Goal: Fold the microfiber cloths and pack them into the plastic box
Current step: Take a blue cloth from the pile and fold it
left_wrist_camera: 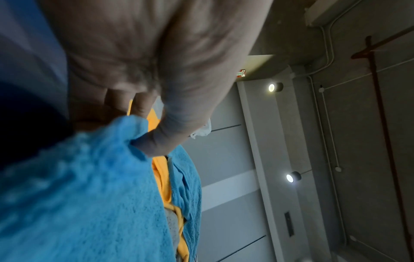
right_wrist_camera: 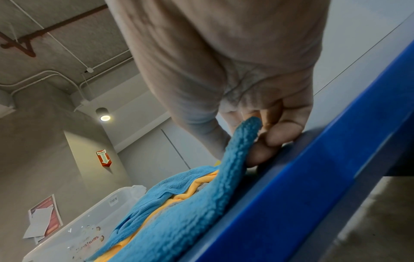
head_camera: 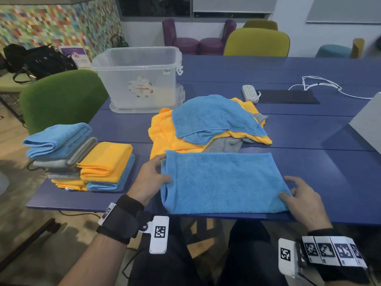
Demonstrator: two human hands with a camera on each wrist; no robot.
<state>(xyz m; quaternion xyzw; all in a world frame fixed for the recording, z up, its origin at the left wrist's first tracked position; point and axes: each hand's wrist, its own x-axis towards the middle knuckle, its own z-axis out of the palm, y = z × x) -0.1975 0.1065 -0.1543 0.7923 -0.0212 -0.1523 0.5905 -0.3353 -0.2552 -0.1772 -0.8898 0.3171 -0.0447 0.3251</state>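
Microfiber cloths fill the head view: one blue cloth (head_camera: pixel 224 182), folded into a wide band, lies flat along the near edge of the blue table (head_camera: pixel 309 131). The left hand (head_camera: pixel 149 180) grips its left end, thumb on top and fingers curled under the edge. The right hand (head_camera: pixel 299 199) pinches the near right corner, thumb on the cloth and the other fingers loosely spread beside it. Just behind the band lies a loose heap of unfolded cloths (head_camera: pixel 210 122) (blue on top, orange and grey beneath). Near the table's left edge sit two stacks of folded cloths (head_camera: pixel 82 157), blue, grey and orange. The clear plastic box (head_camera: pixel 138 79) stands open toward the far left corner, well apart from the band. A white power strip (head_camera: pixel 250 93) and a dark mat (head_camera: pixel 288 97) lie further back.

From the left wrist, the left hand (left_wrist_camera: pixel 143 70) has its thumb (left_wrist_camera: pixel 156 141) pressed into the blue cloth (left_wrist_camera: pixel 78 195), with fingers curled behind the fold; this view is blurred.

From the right wrist, the right hand (right_wrist_camera: pixel 235 70) pinches the raised corner of the blue cloth (right_wrist_camera: pixel 190 212) between its thumb and curled fingertips (right_wrist_camera: pixel 277 136), which touch the table (right_wrist_camera: pixel 302 203) at its near edge. The heap and the plastic box (right_wrist_camera: pixel 94 221) show beyond.
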